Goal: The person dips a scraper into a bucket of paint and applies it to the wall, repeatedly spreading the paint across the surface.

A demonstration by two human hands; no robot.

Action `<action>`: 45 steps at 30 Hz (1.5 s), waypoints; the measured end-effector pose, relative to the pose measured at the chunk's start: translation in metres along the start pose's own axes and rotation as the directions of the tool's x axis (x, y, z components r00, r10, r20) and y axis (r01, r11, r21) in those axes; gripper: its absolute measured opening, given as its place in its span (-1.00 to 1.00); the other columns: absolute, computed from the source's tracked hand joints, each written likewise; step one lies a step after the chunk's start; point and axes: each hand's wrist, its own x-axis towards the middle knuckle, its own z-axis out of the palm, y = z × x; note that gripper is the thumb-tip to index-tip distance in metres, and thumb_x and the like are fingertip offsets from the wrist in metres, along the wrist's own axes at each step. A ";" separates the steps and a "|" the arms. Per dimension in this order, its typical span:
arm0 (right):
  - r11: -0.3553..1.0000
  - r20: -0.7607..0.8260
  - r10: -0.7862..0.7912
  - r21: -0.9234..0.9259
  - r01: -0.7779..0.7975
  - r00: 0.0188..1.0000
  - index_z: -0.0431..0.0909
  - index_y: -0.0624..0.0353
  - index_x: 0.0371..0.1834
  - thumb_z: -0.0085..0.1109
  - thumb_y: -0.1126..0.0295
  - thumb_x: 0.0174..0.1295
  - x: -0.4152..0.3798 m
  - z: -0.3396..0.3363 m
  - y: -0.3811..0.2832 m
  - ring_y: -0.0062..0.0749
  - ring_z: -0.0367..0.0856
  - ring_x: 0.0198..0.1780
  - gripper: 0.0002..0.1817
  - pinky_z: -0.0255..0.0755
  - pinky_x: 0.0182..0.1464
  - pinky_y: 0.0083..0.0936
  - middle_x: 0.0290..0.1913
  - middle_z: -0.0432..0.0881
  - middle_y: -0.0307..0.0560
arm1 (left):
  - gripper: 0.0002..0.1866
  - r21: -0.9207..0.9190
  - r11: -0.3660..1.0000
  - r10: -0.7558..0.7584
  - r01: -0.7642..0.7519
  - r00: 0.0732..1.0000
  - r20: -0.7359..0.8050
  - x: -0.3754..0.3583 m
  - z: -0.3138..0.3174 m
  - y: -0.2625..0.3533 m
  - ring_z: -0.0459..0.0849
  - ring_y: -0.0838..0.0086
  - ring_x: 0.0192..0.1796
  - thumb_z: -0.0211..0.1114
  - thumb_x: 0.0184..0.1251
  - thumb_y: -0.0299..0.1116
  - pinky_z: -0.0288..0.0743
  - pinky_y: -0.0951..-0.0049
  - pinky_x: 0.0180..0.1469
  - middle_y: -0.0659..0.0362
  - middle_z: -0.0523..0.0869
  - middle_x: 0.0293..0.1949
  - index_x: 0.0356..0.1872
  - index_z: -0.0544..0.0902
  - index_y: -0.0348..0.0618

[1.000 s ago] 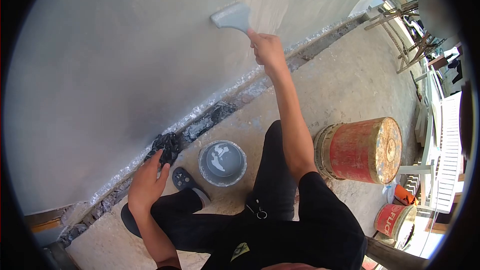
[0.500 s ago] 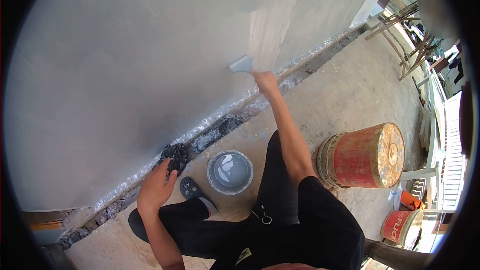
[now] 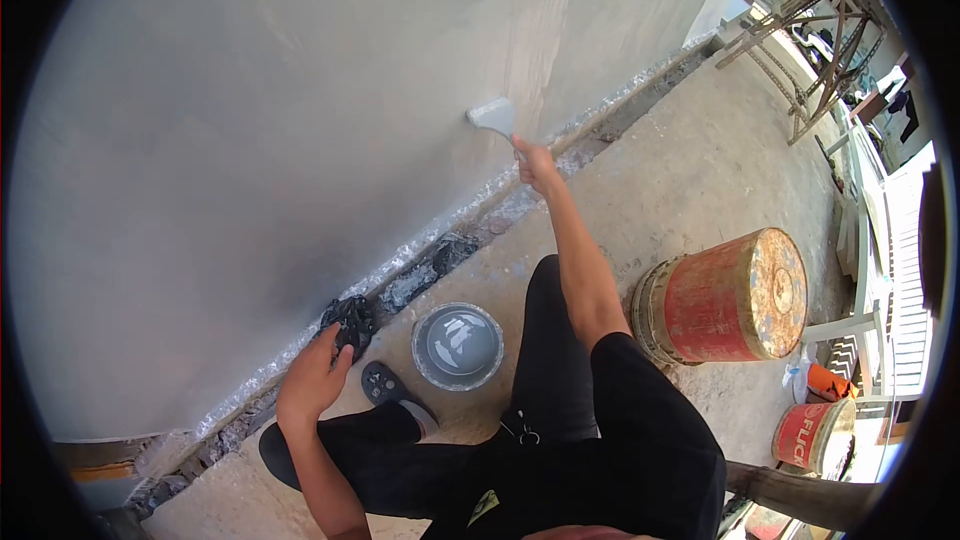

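Note:
My right hand is closed round the handle of a wide paintbrush. Its grey-coated bristles point left, up at the grey wall. Low in the view, my left hand hangs with thumb and fingers apart and nothing in them. Its fingertips overlap a crumpled black plastic bag at the wall's foot. Between my legs, on the concrete, stands a round tub with shiny grey paint inside.
An upturned red bucket stands right of my right knee, with another red bucket farther back. A rubble-filled gutter runs along the wall's base. A rusty metal trestle is at upper right. A wooden post lies behind me.
The brush has tilted and shifted slightly right and up along the wall with my right hand. The pale streaked patch on the wall looks greyer and narrower. My left hand stays nearly in place.

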 end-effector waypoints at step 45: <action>0.904 -0.153 -0.249 -0.390 0.173 0.956 0.53 0.30 -0.64 0.20 0.13 0.23 -0.063 0.123 0.084 -0.43 0.25 -0.77 -0.56 0.11 -0.69 -0.43 -0.74 0.42 -0.17 | -0.47 0.043 0.997 0.067 -0.067 0.998 -0.018 0.014 0.008 0.000 0.63 -0.03 -0.06 0.12 0.37 -0.11 0.47 0.12 0.02 -0.17 0.65 -0.13 0.22 0.45 -0.29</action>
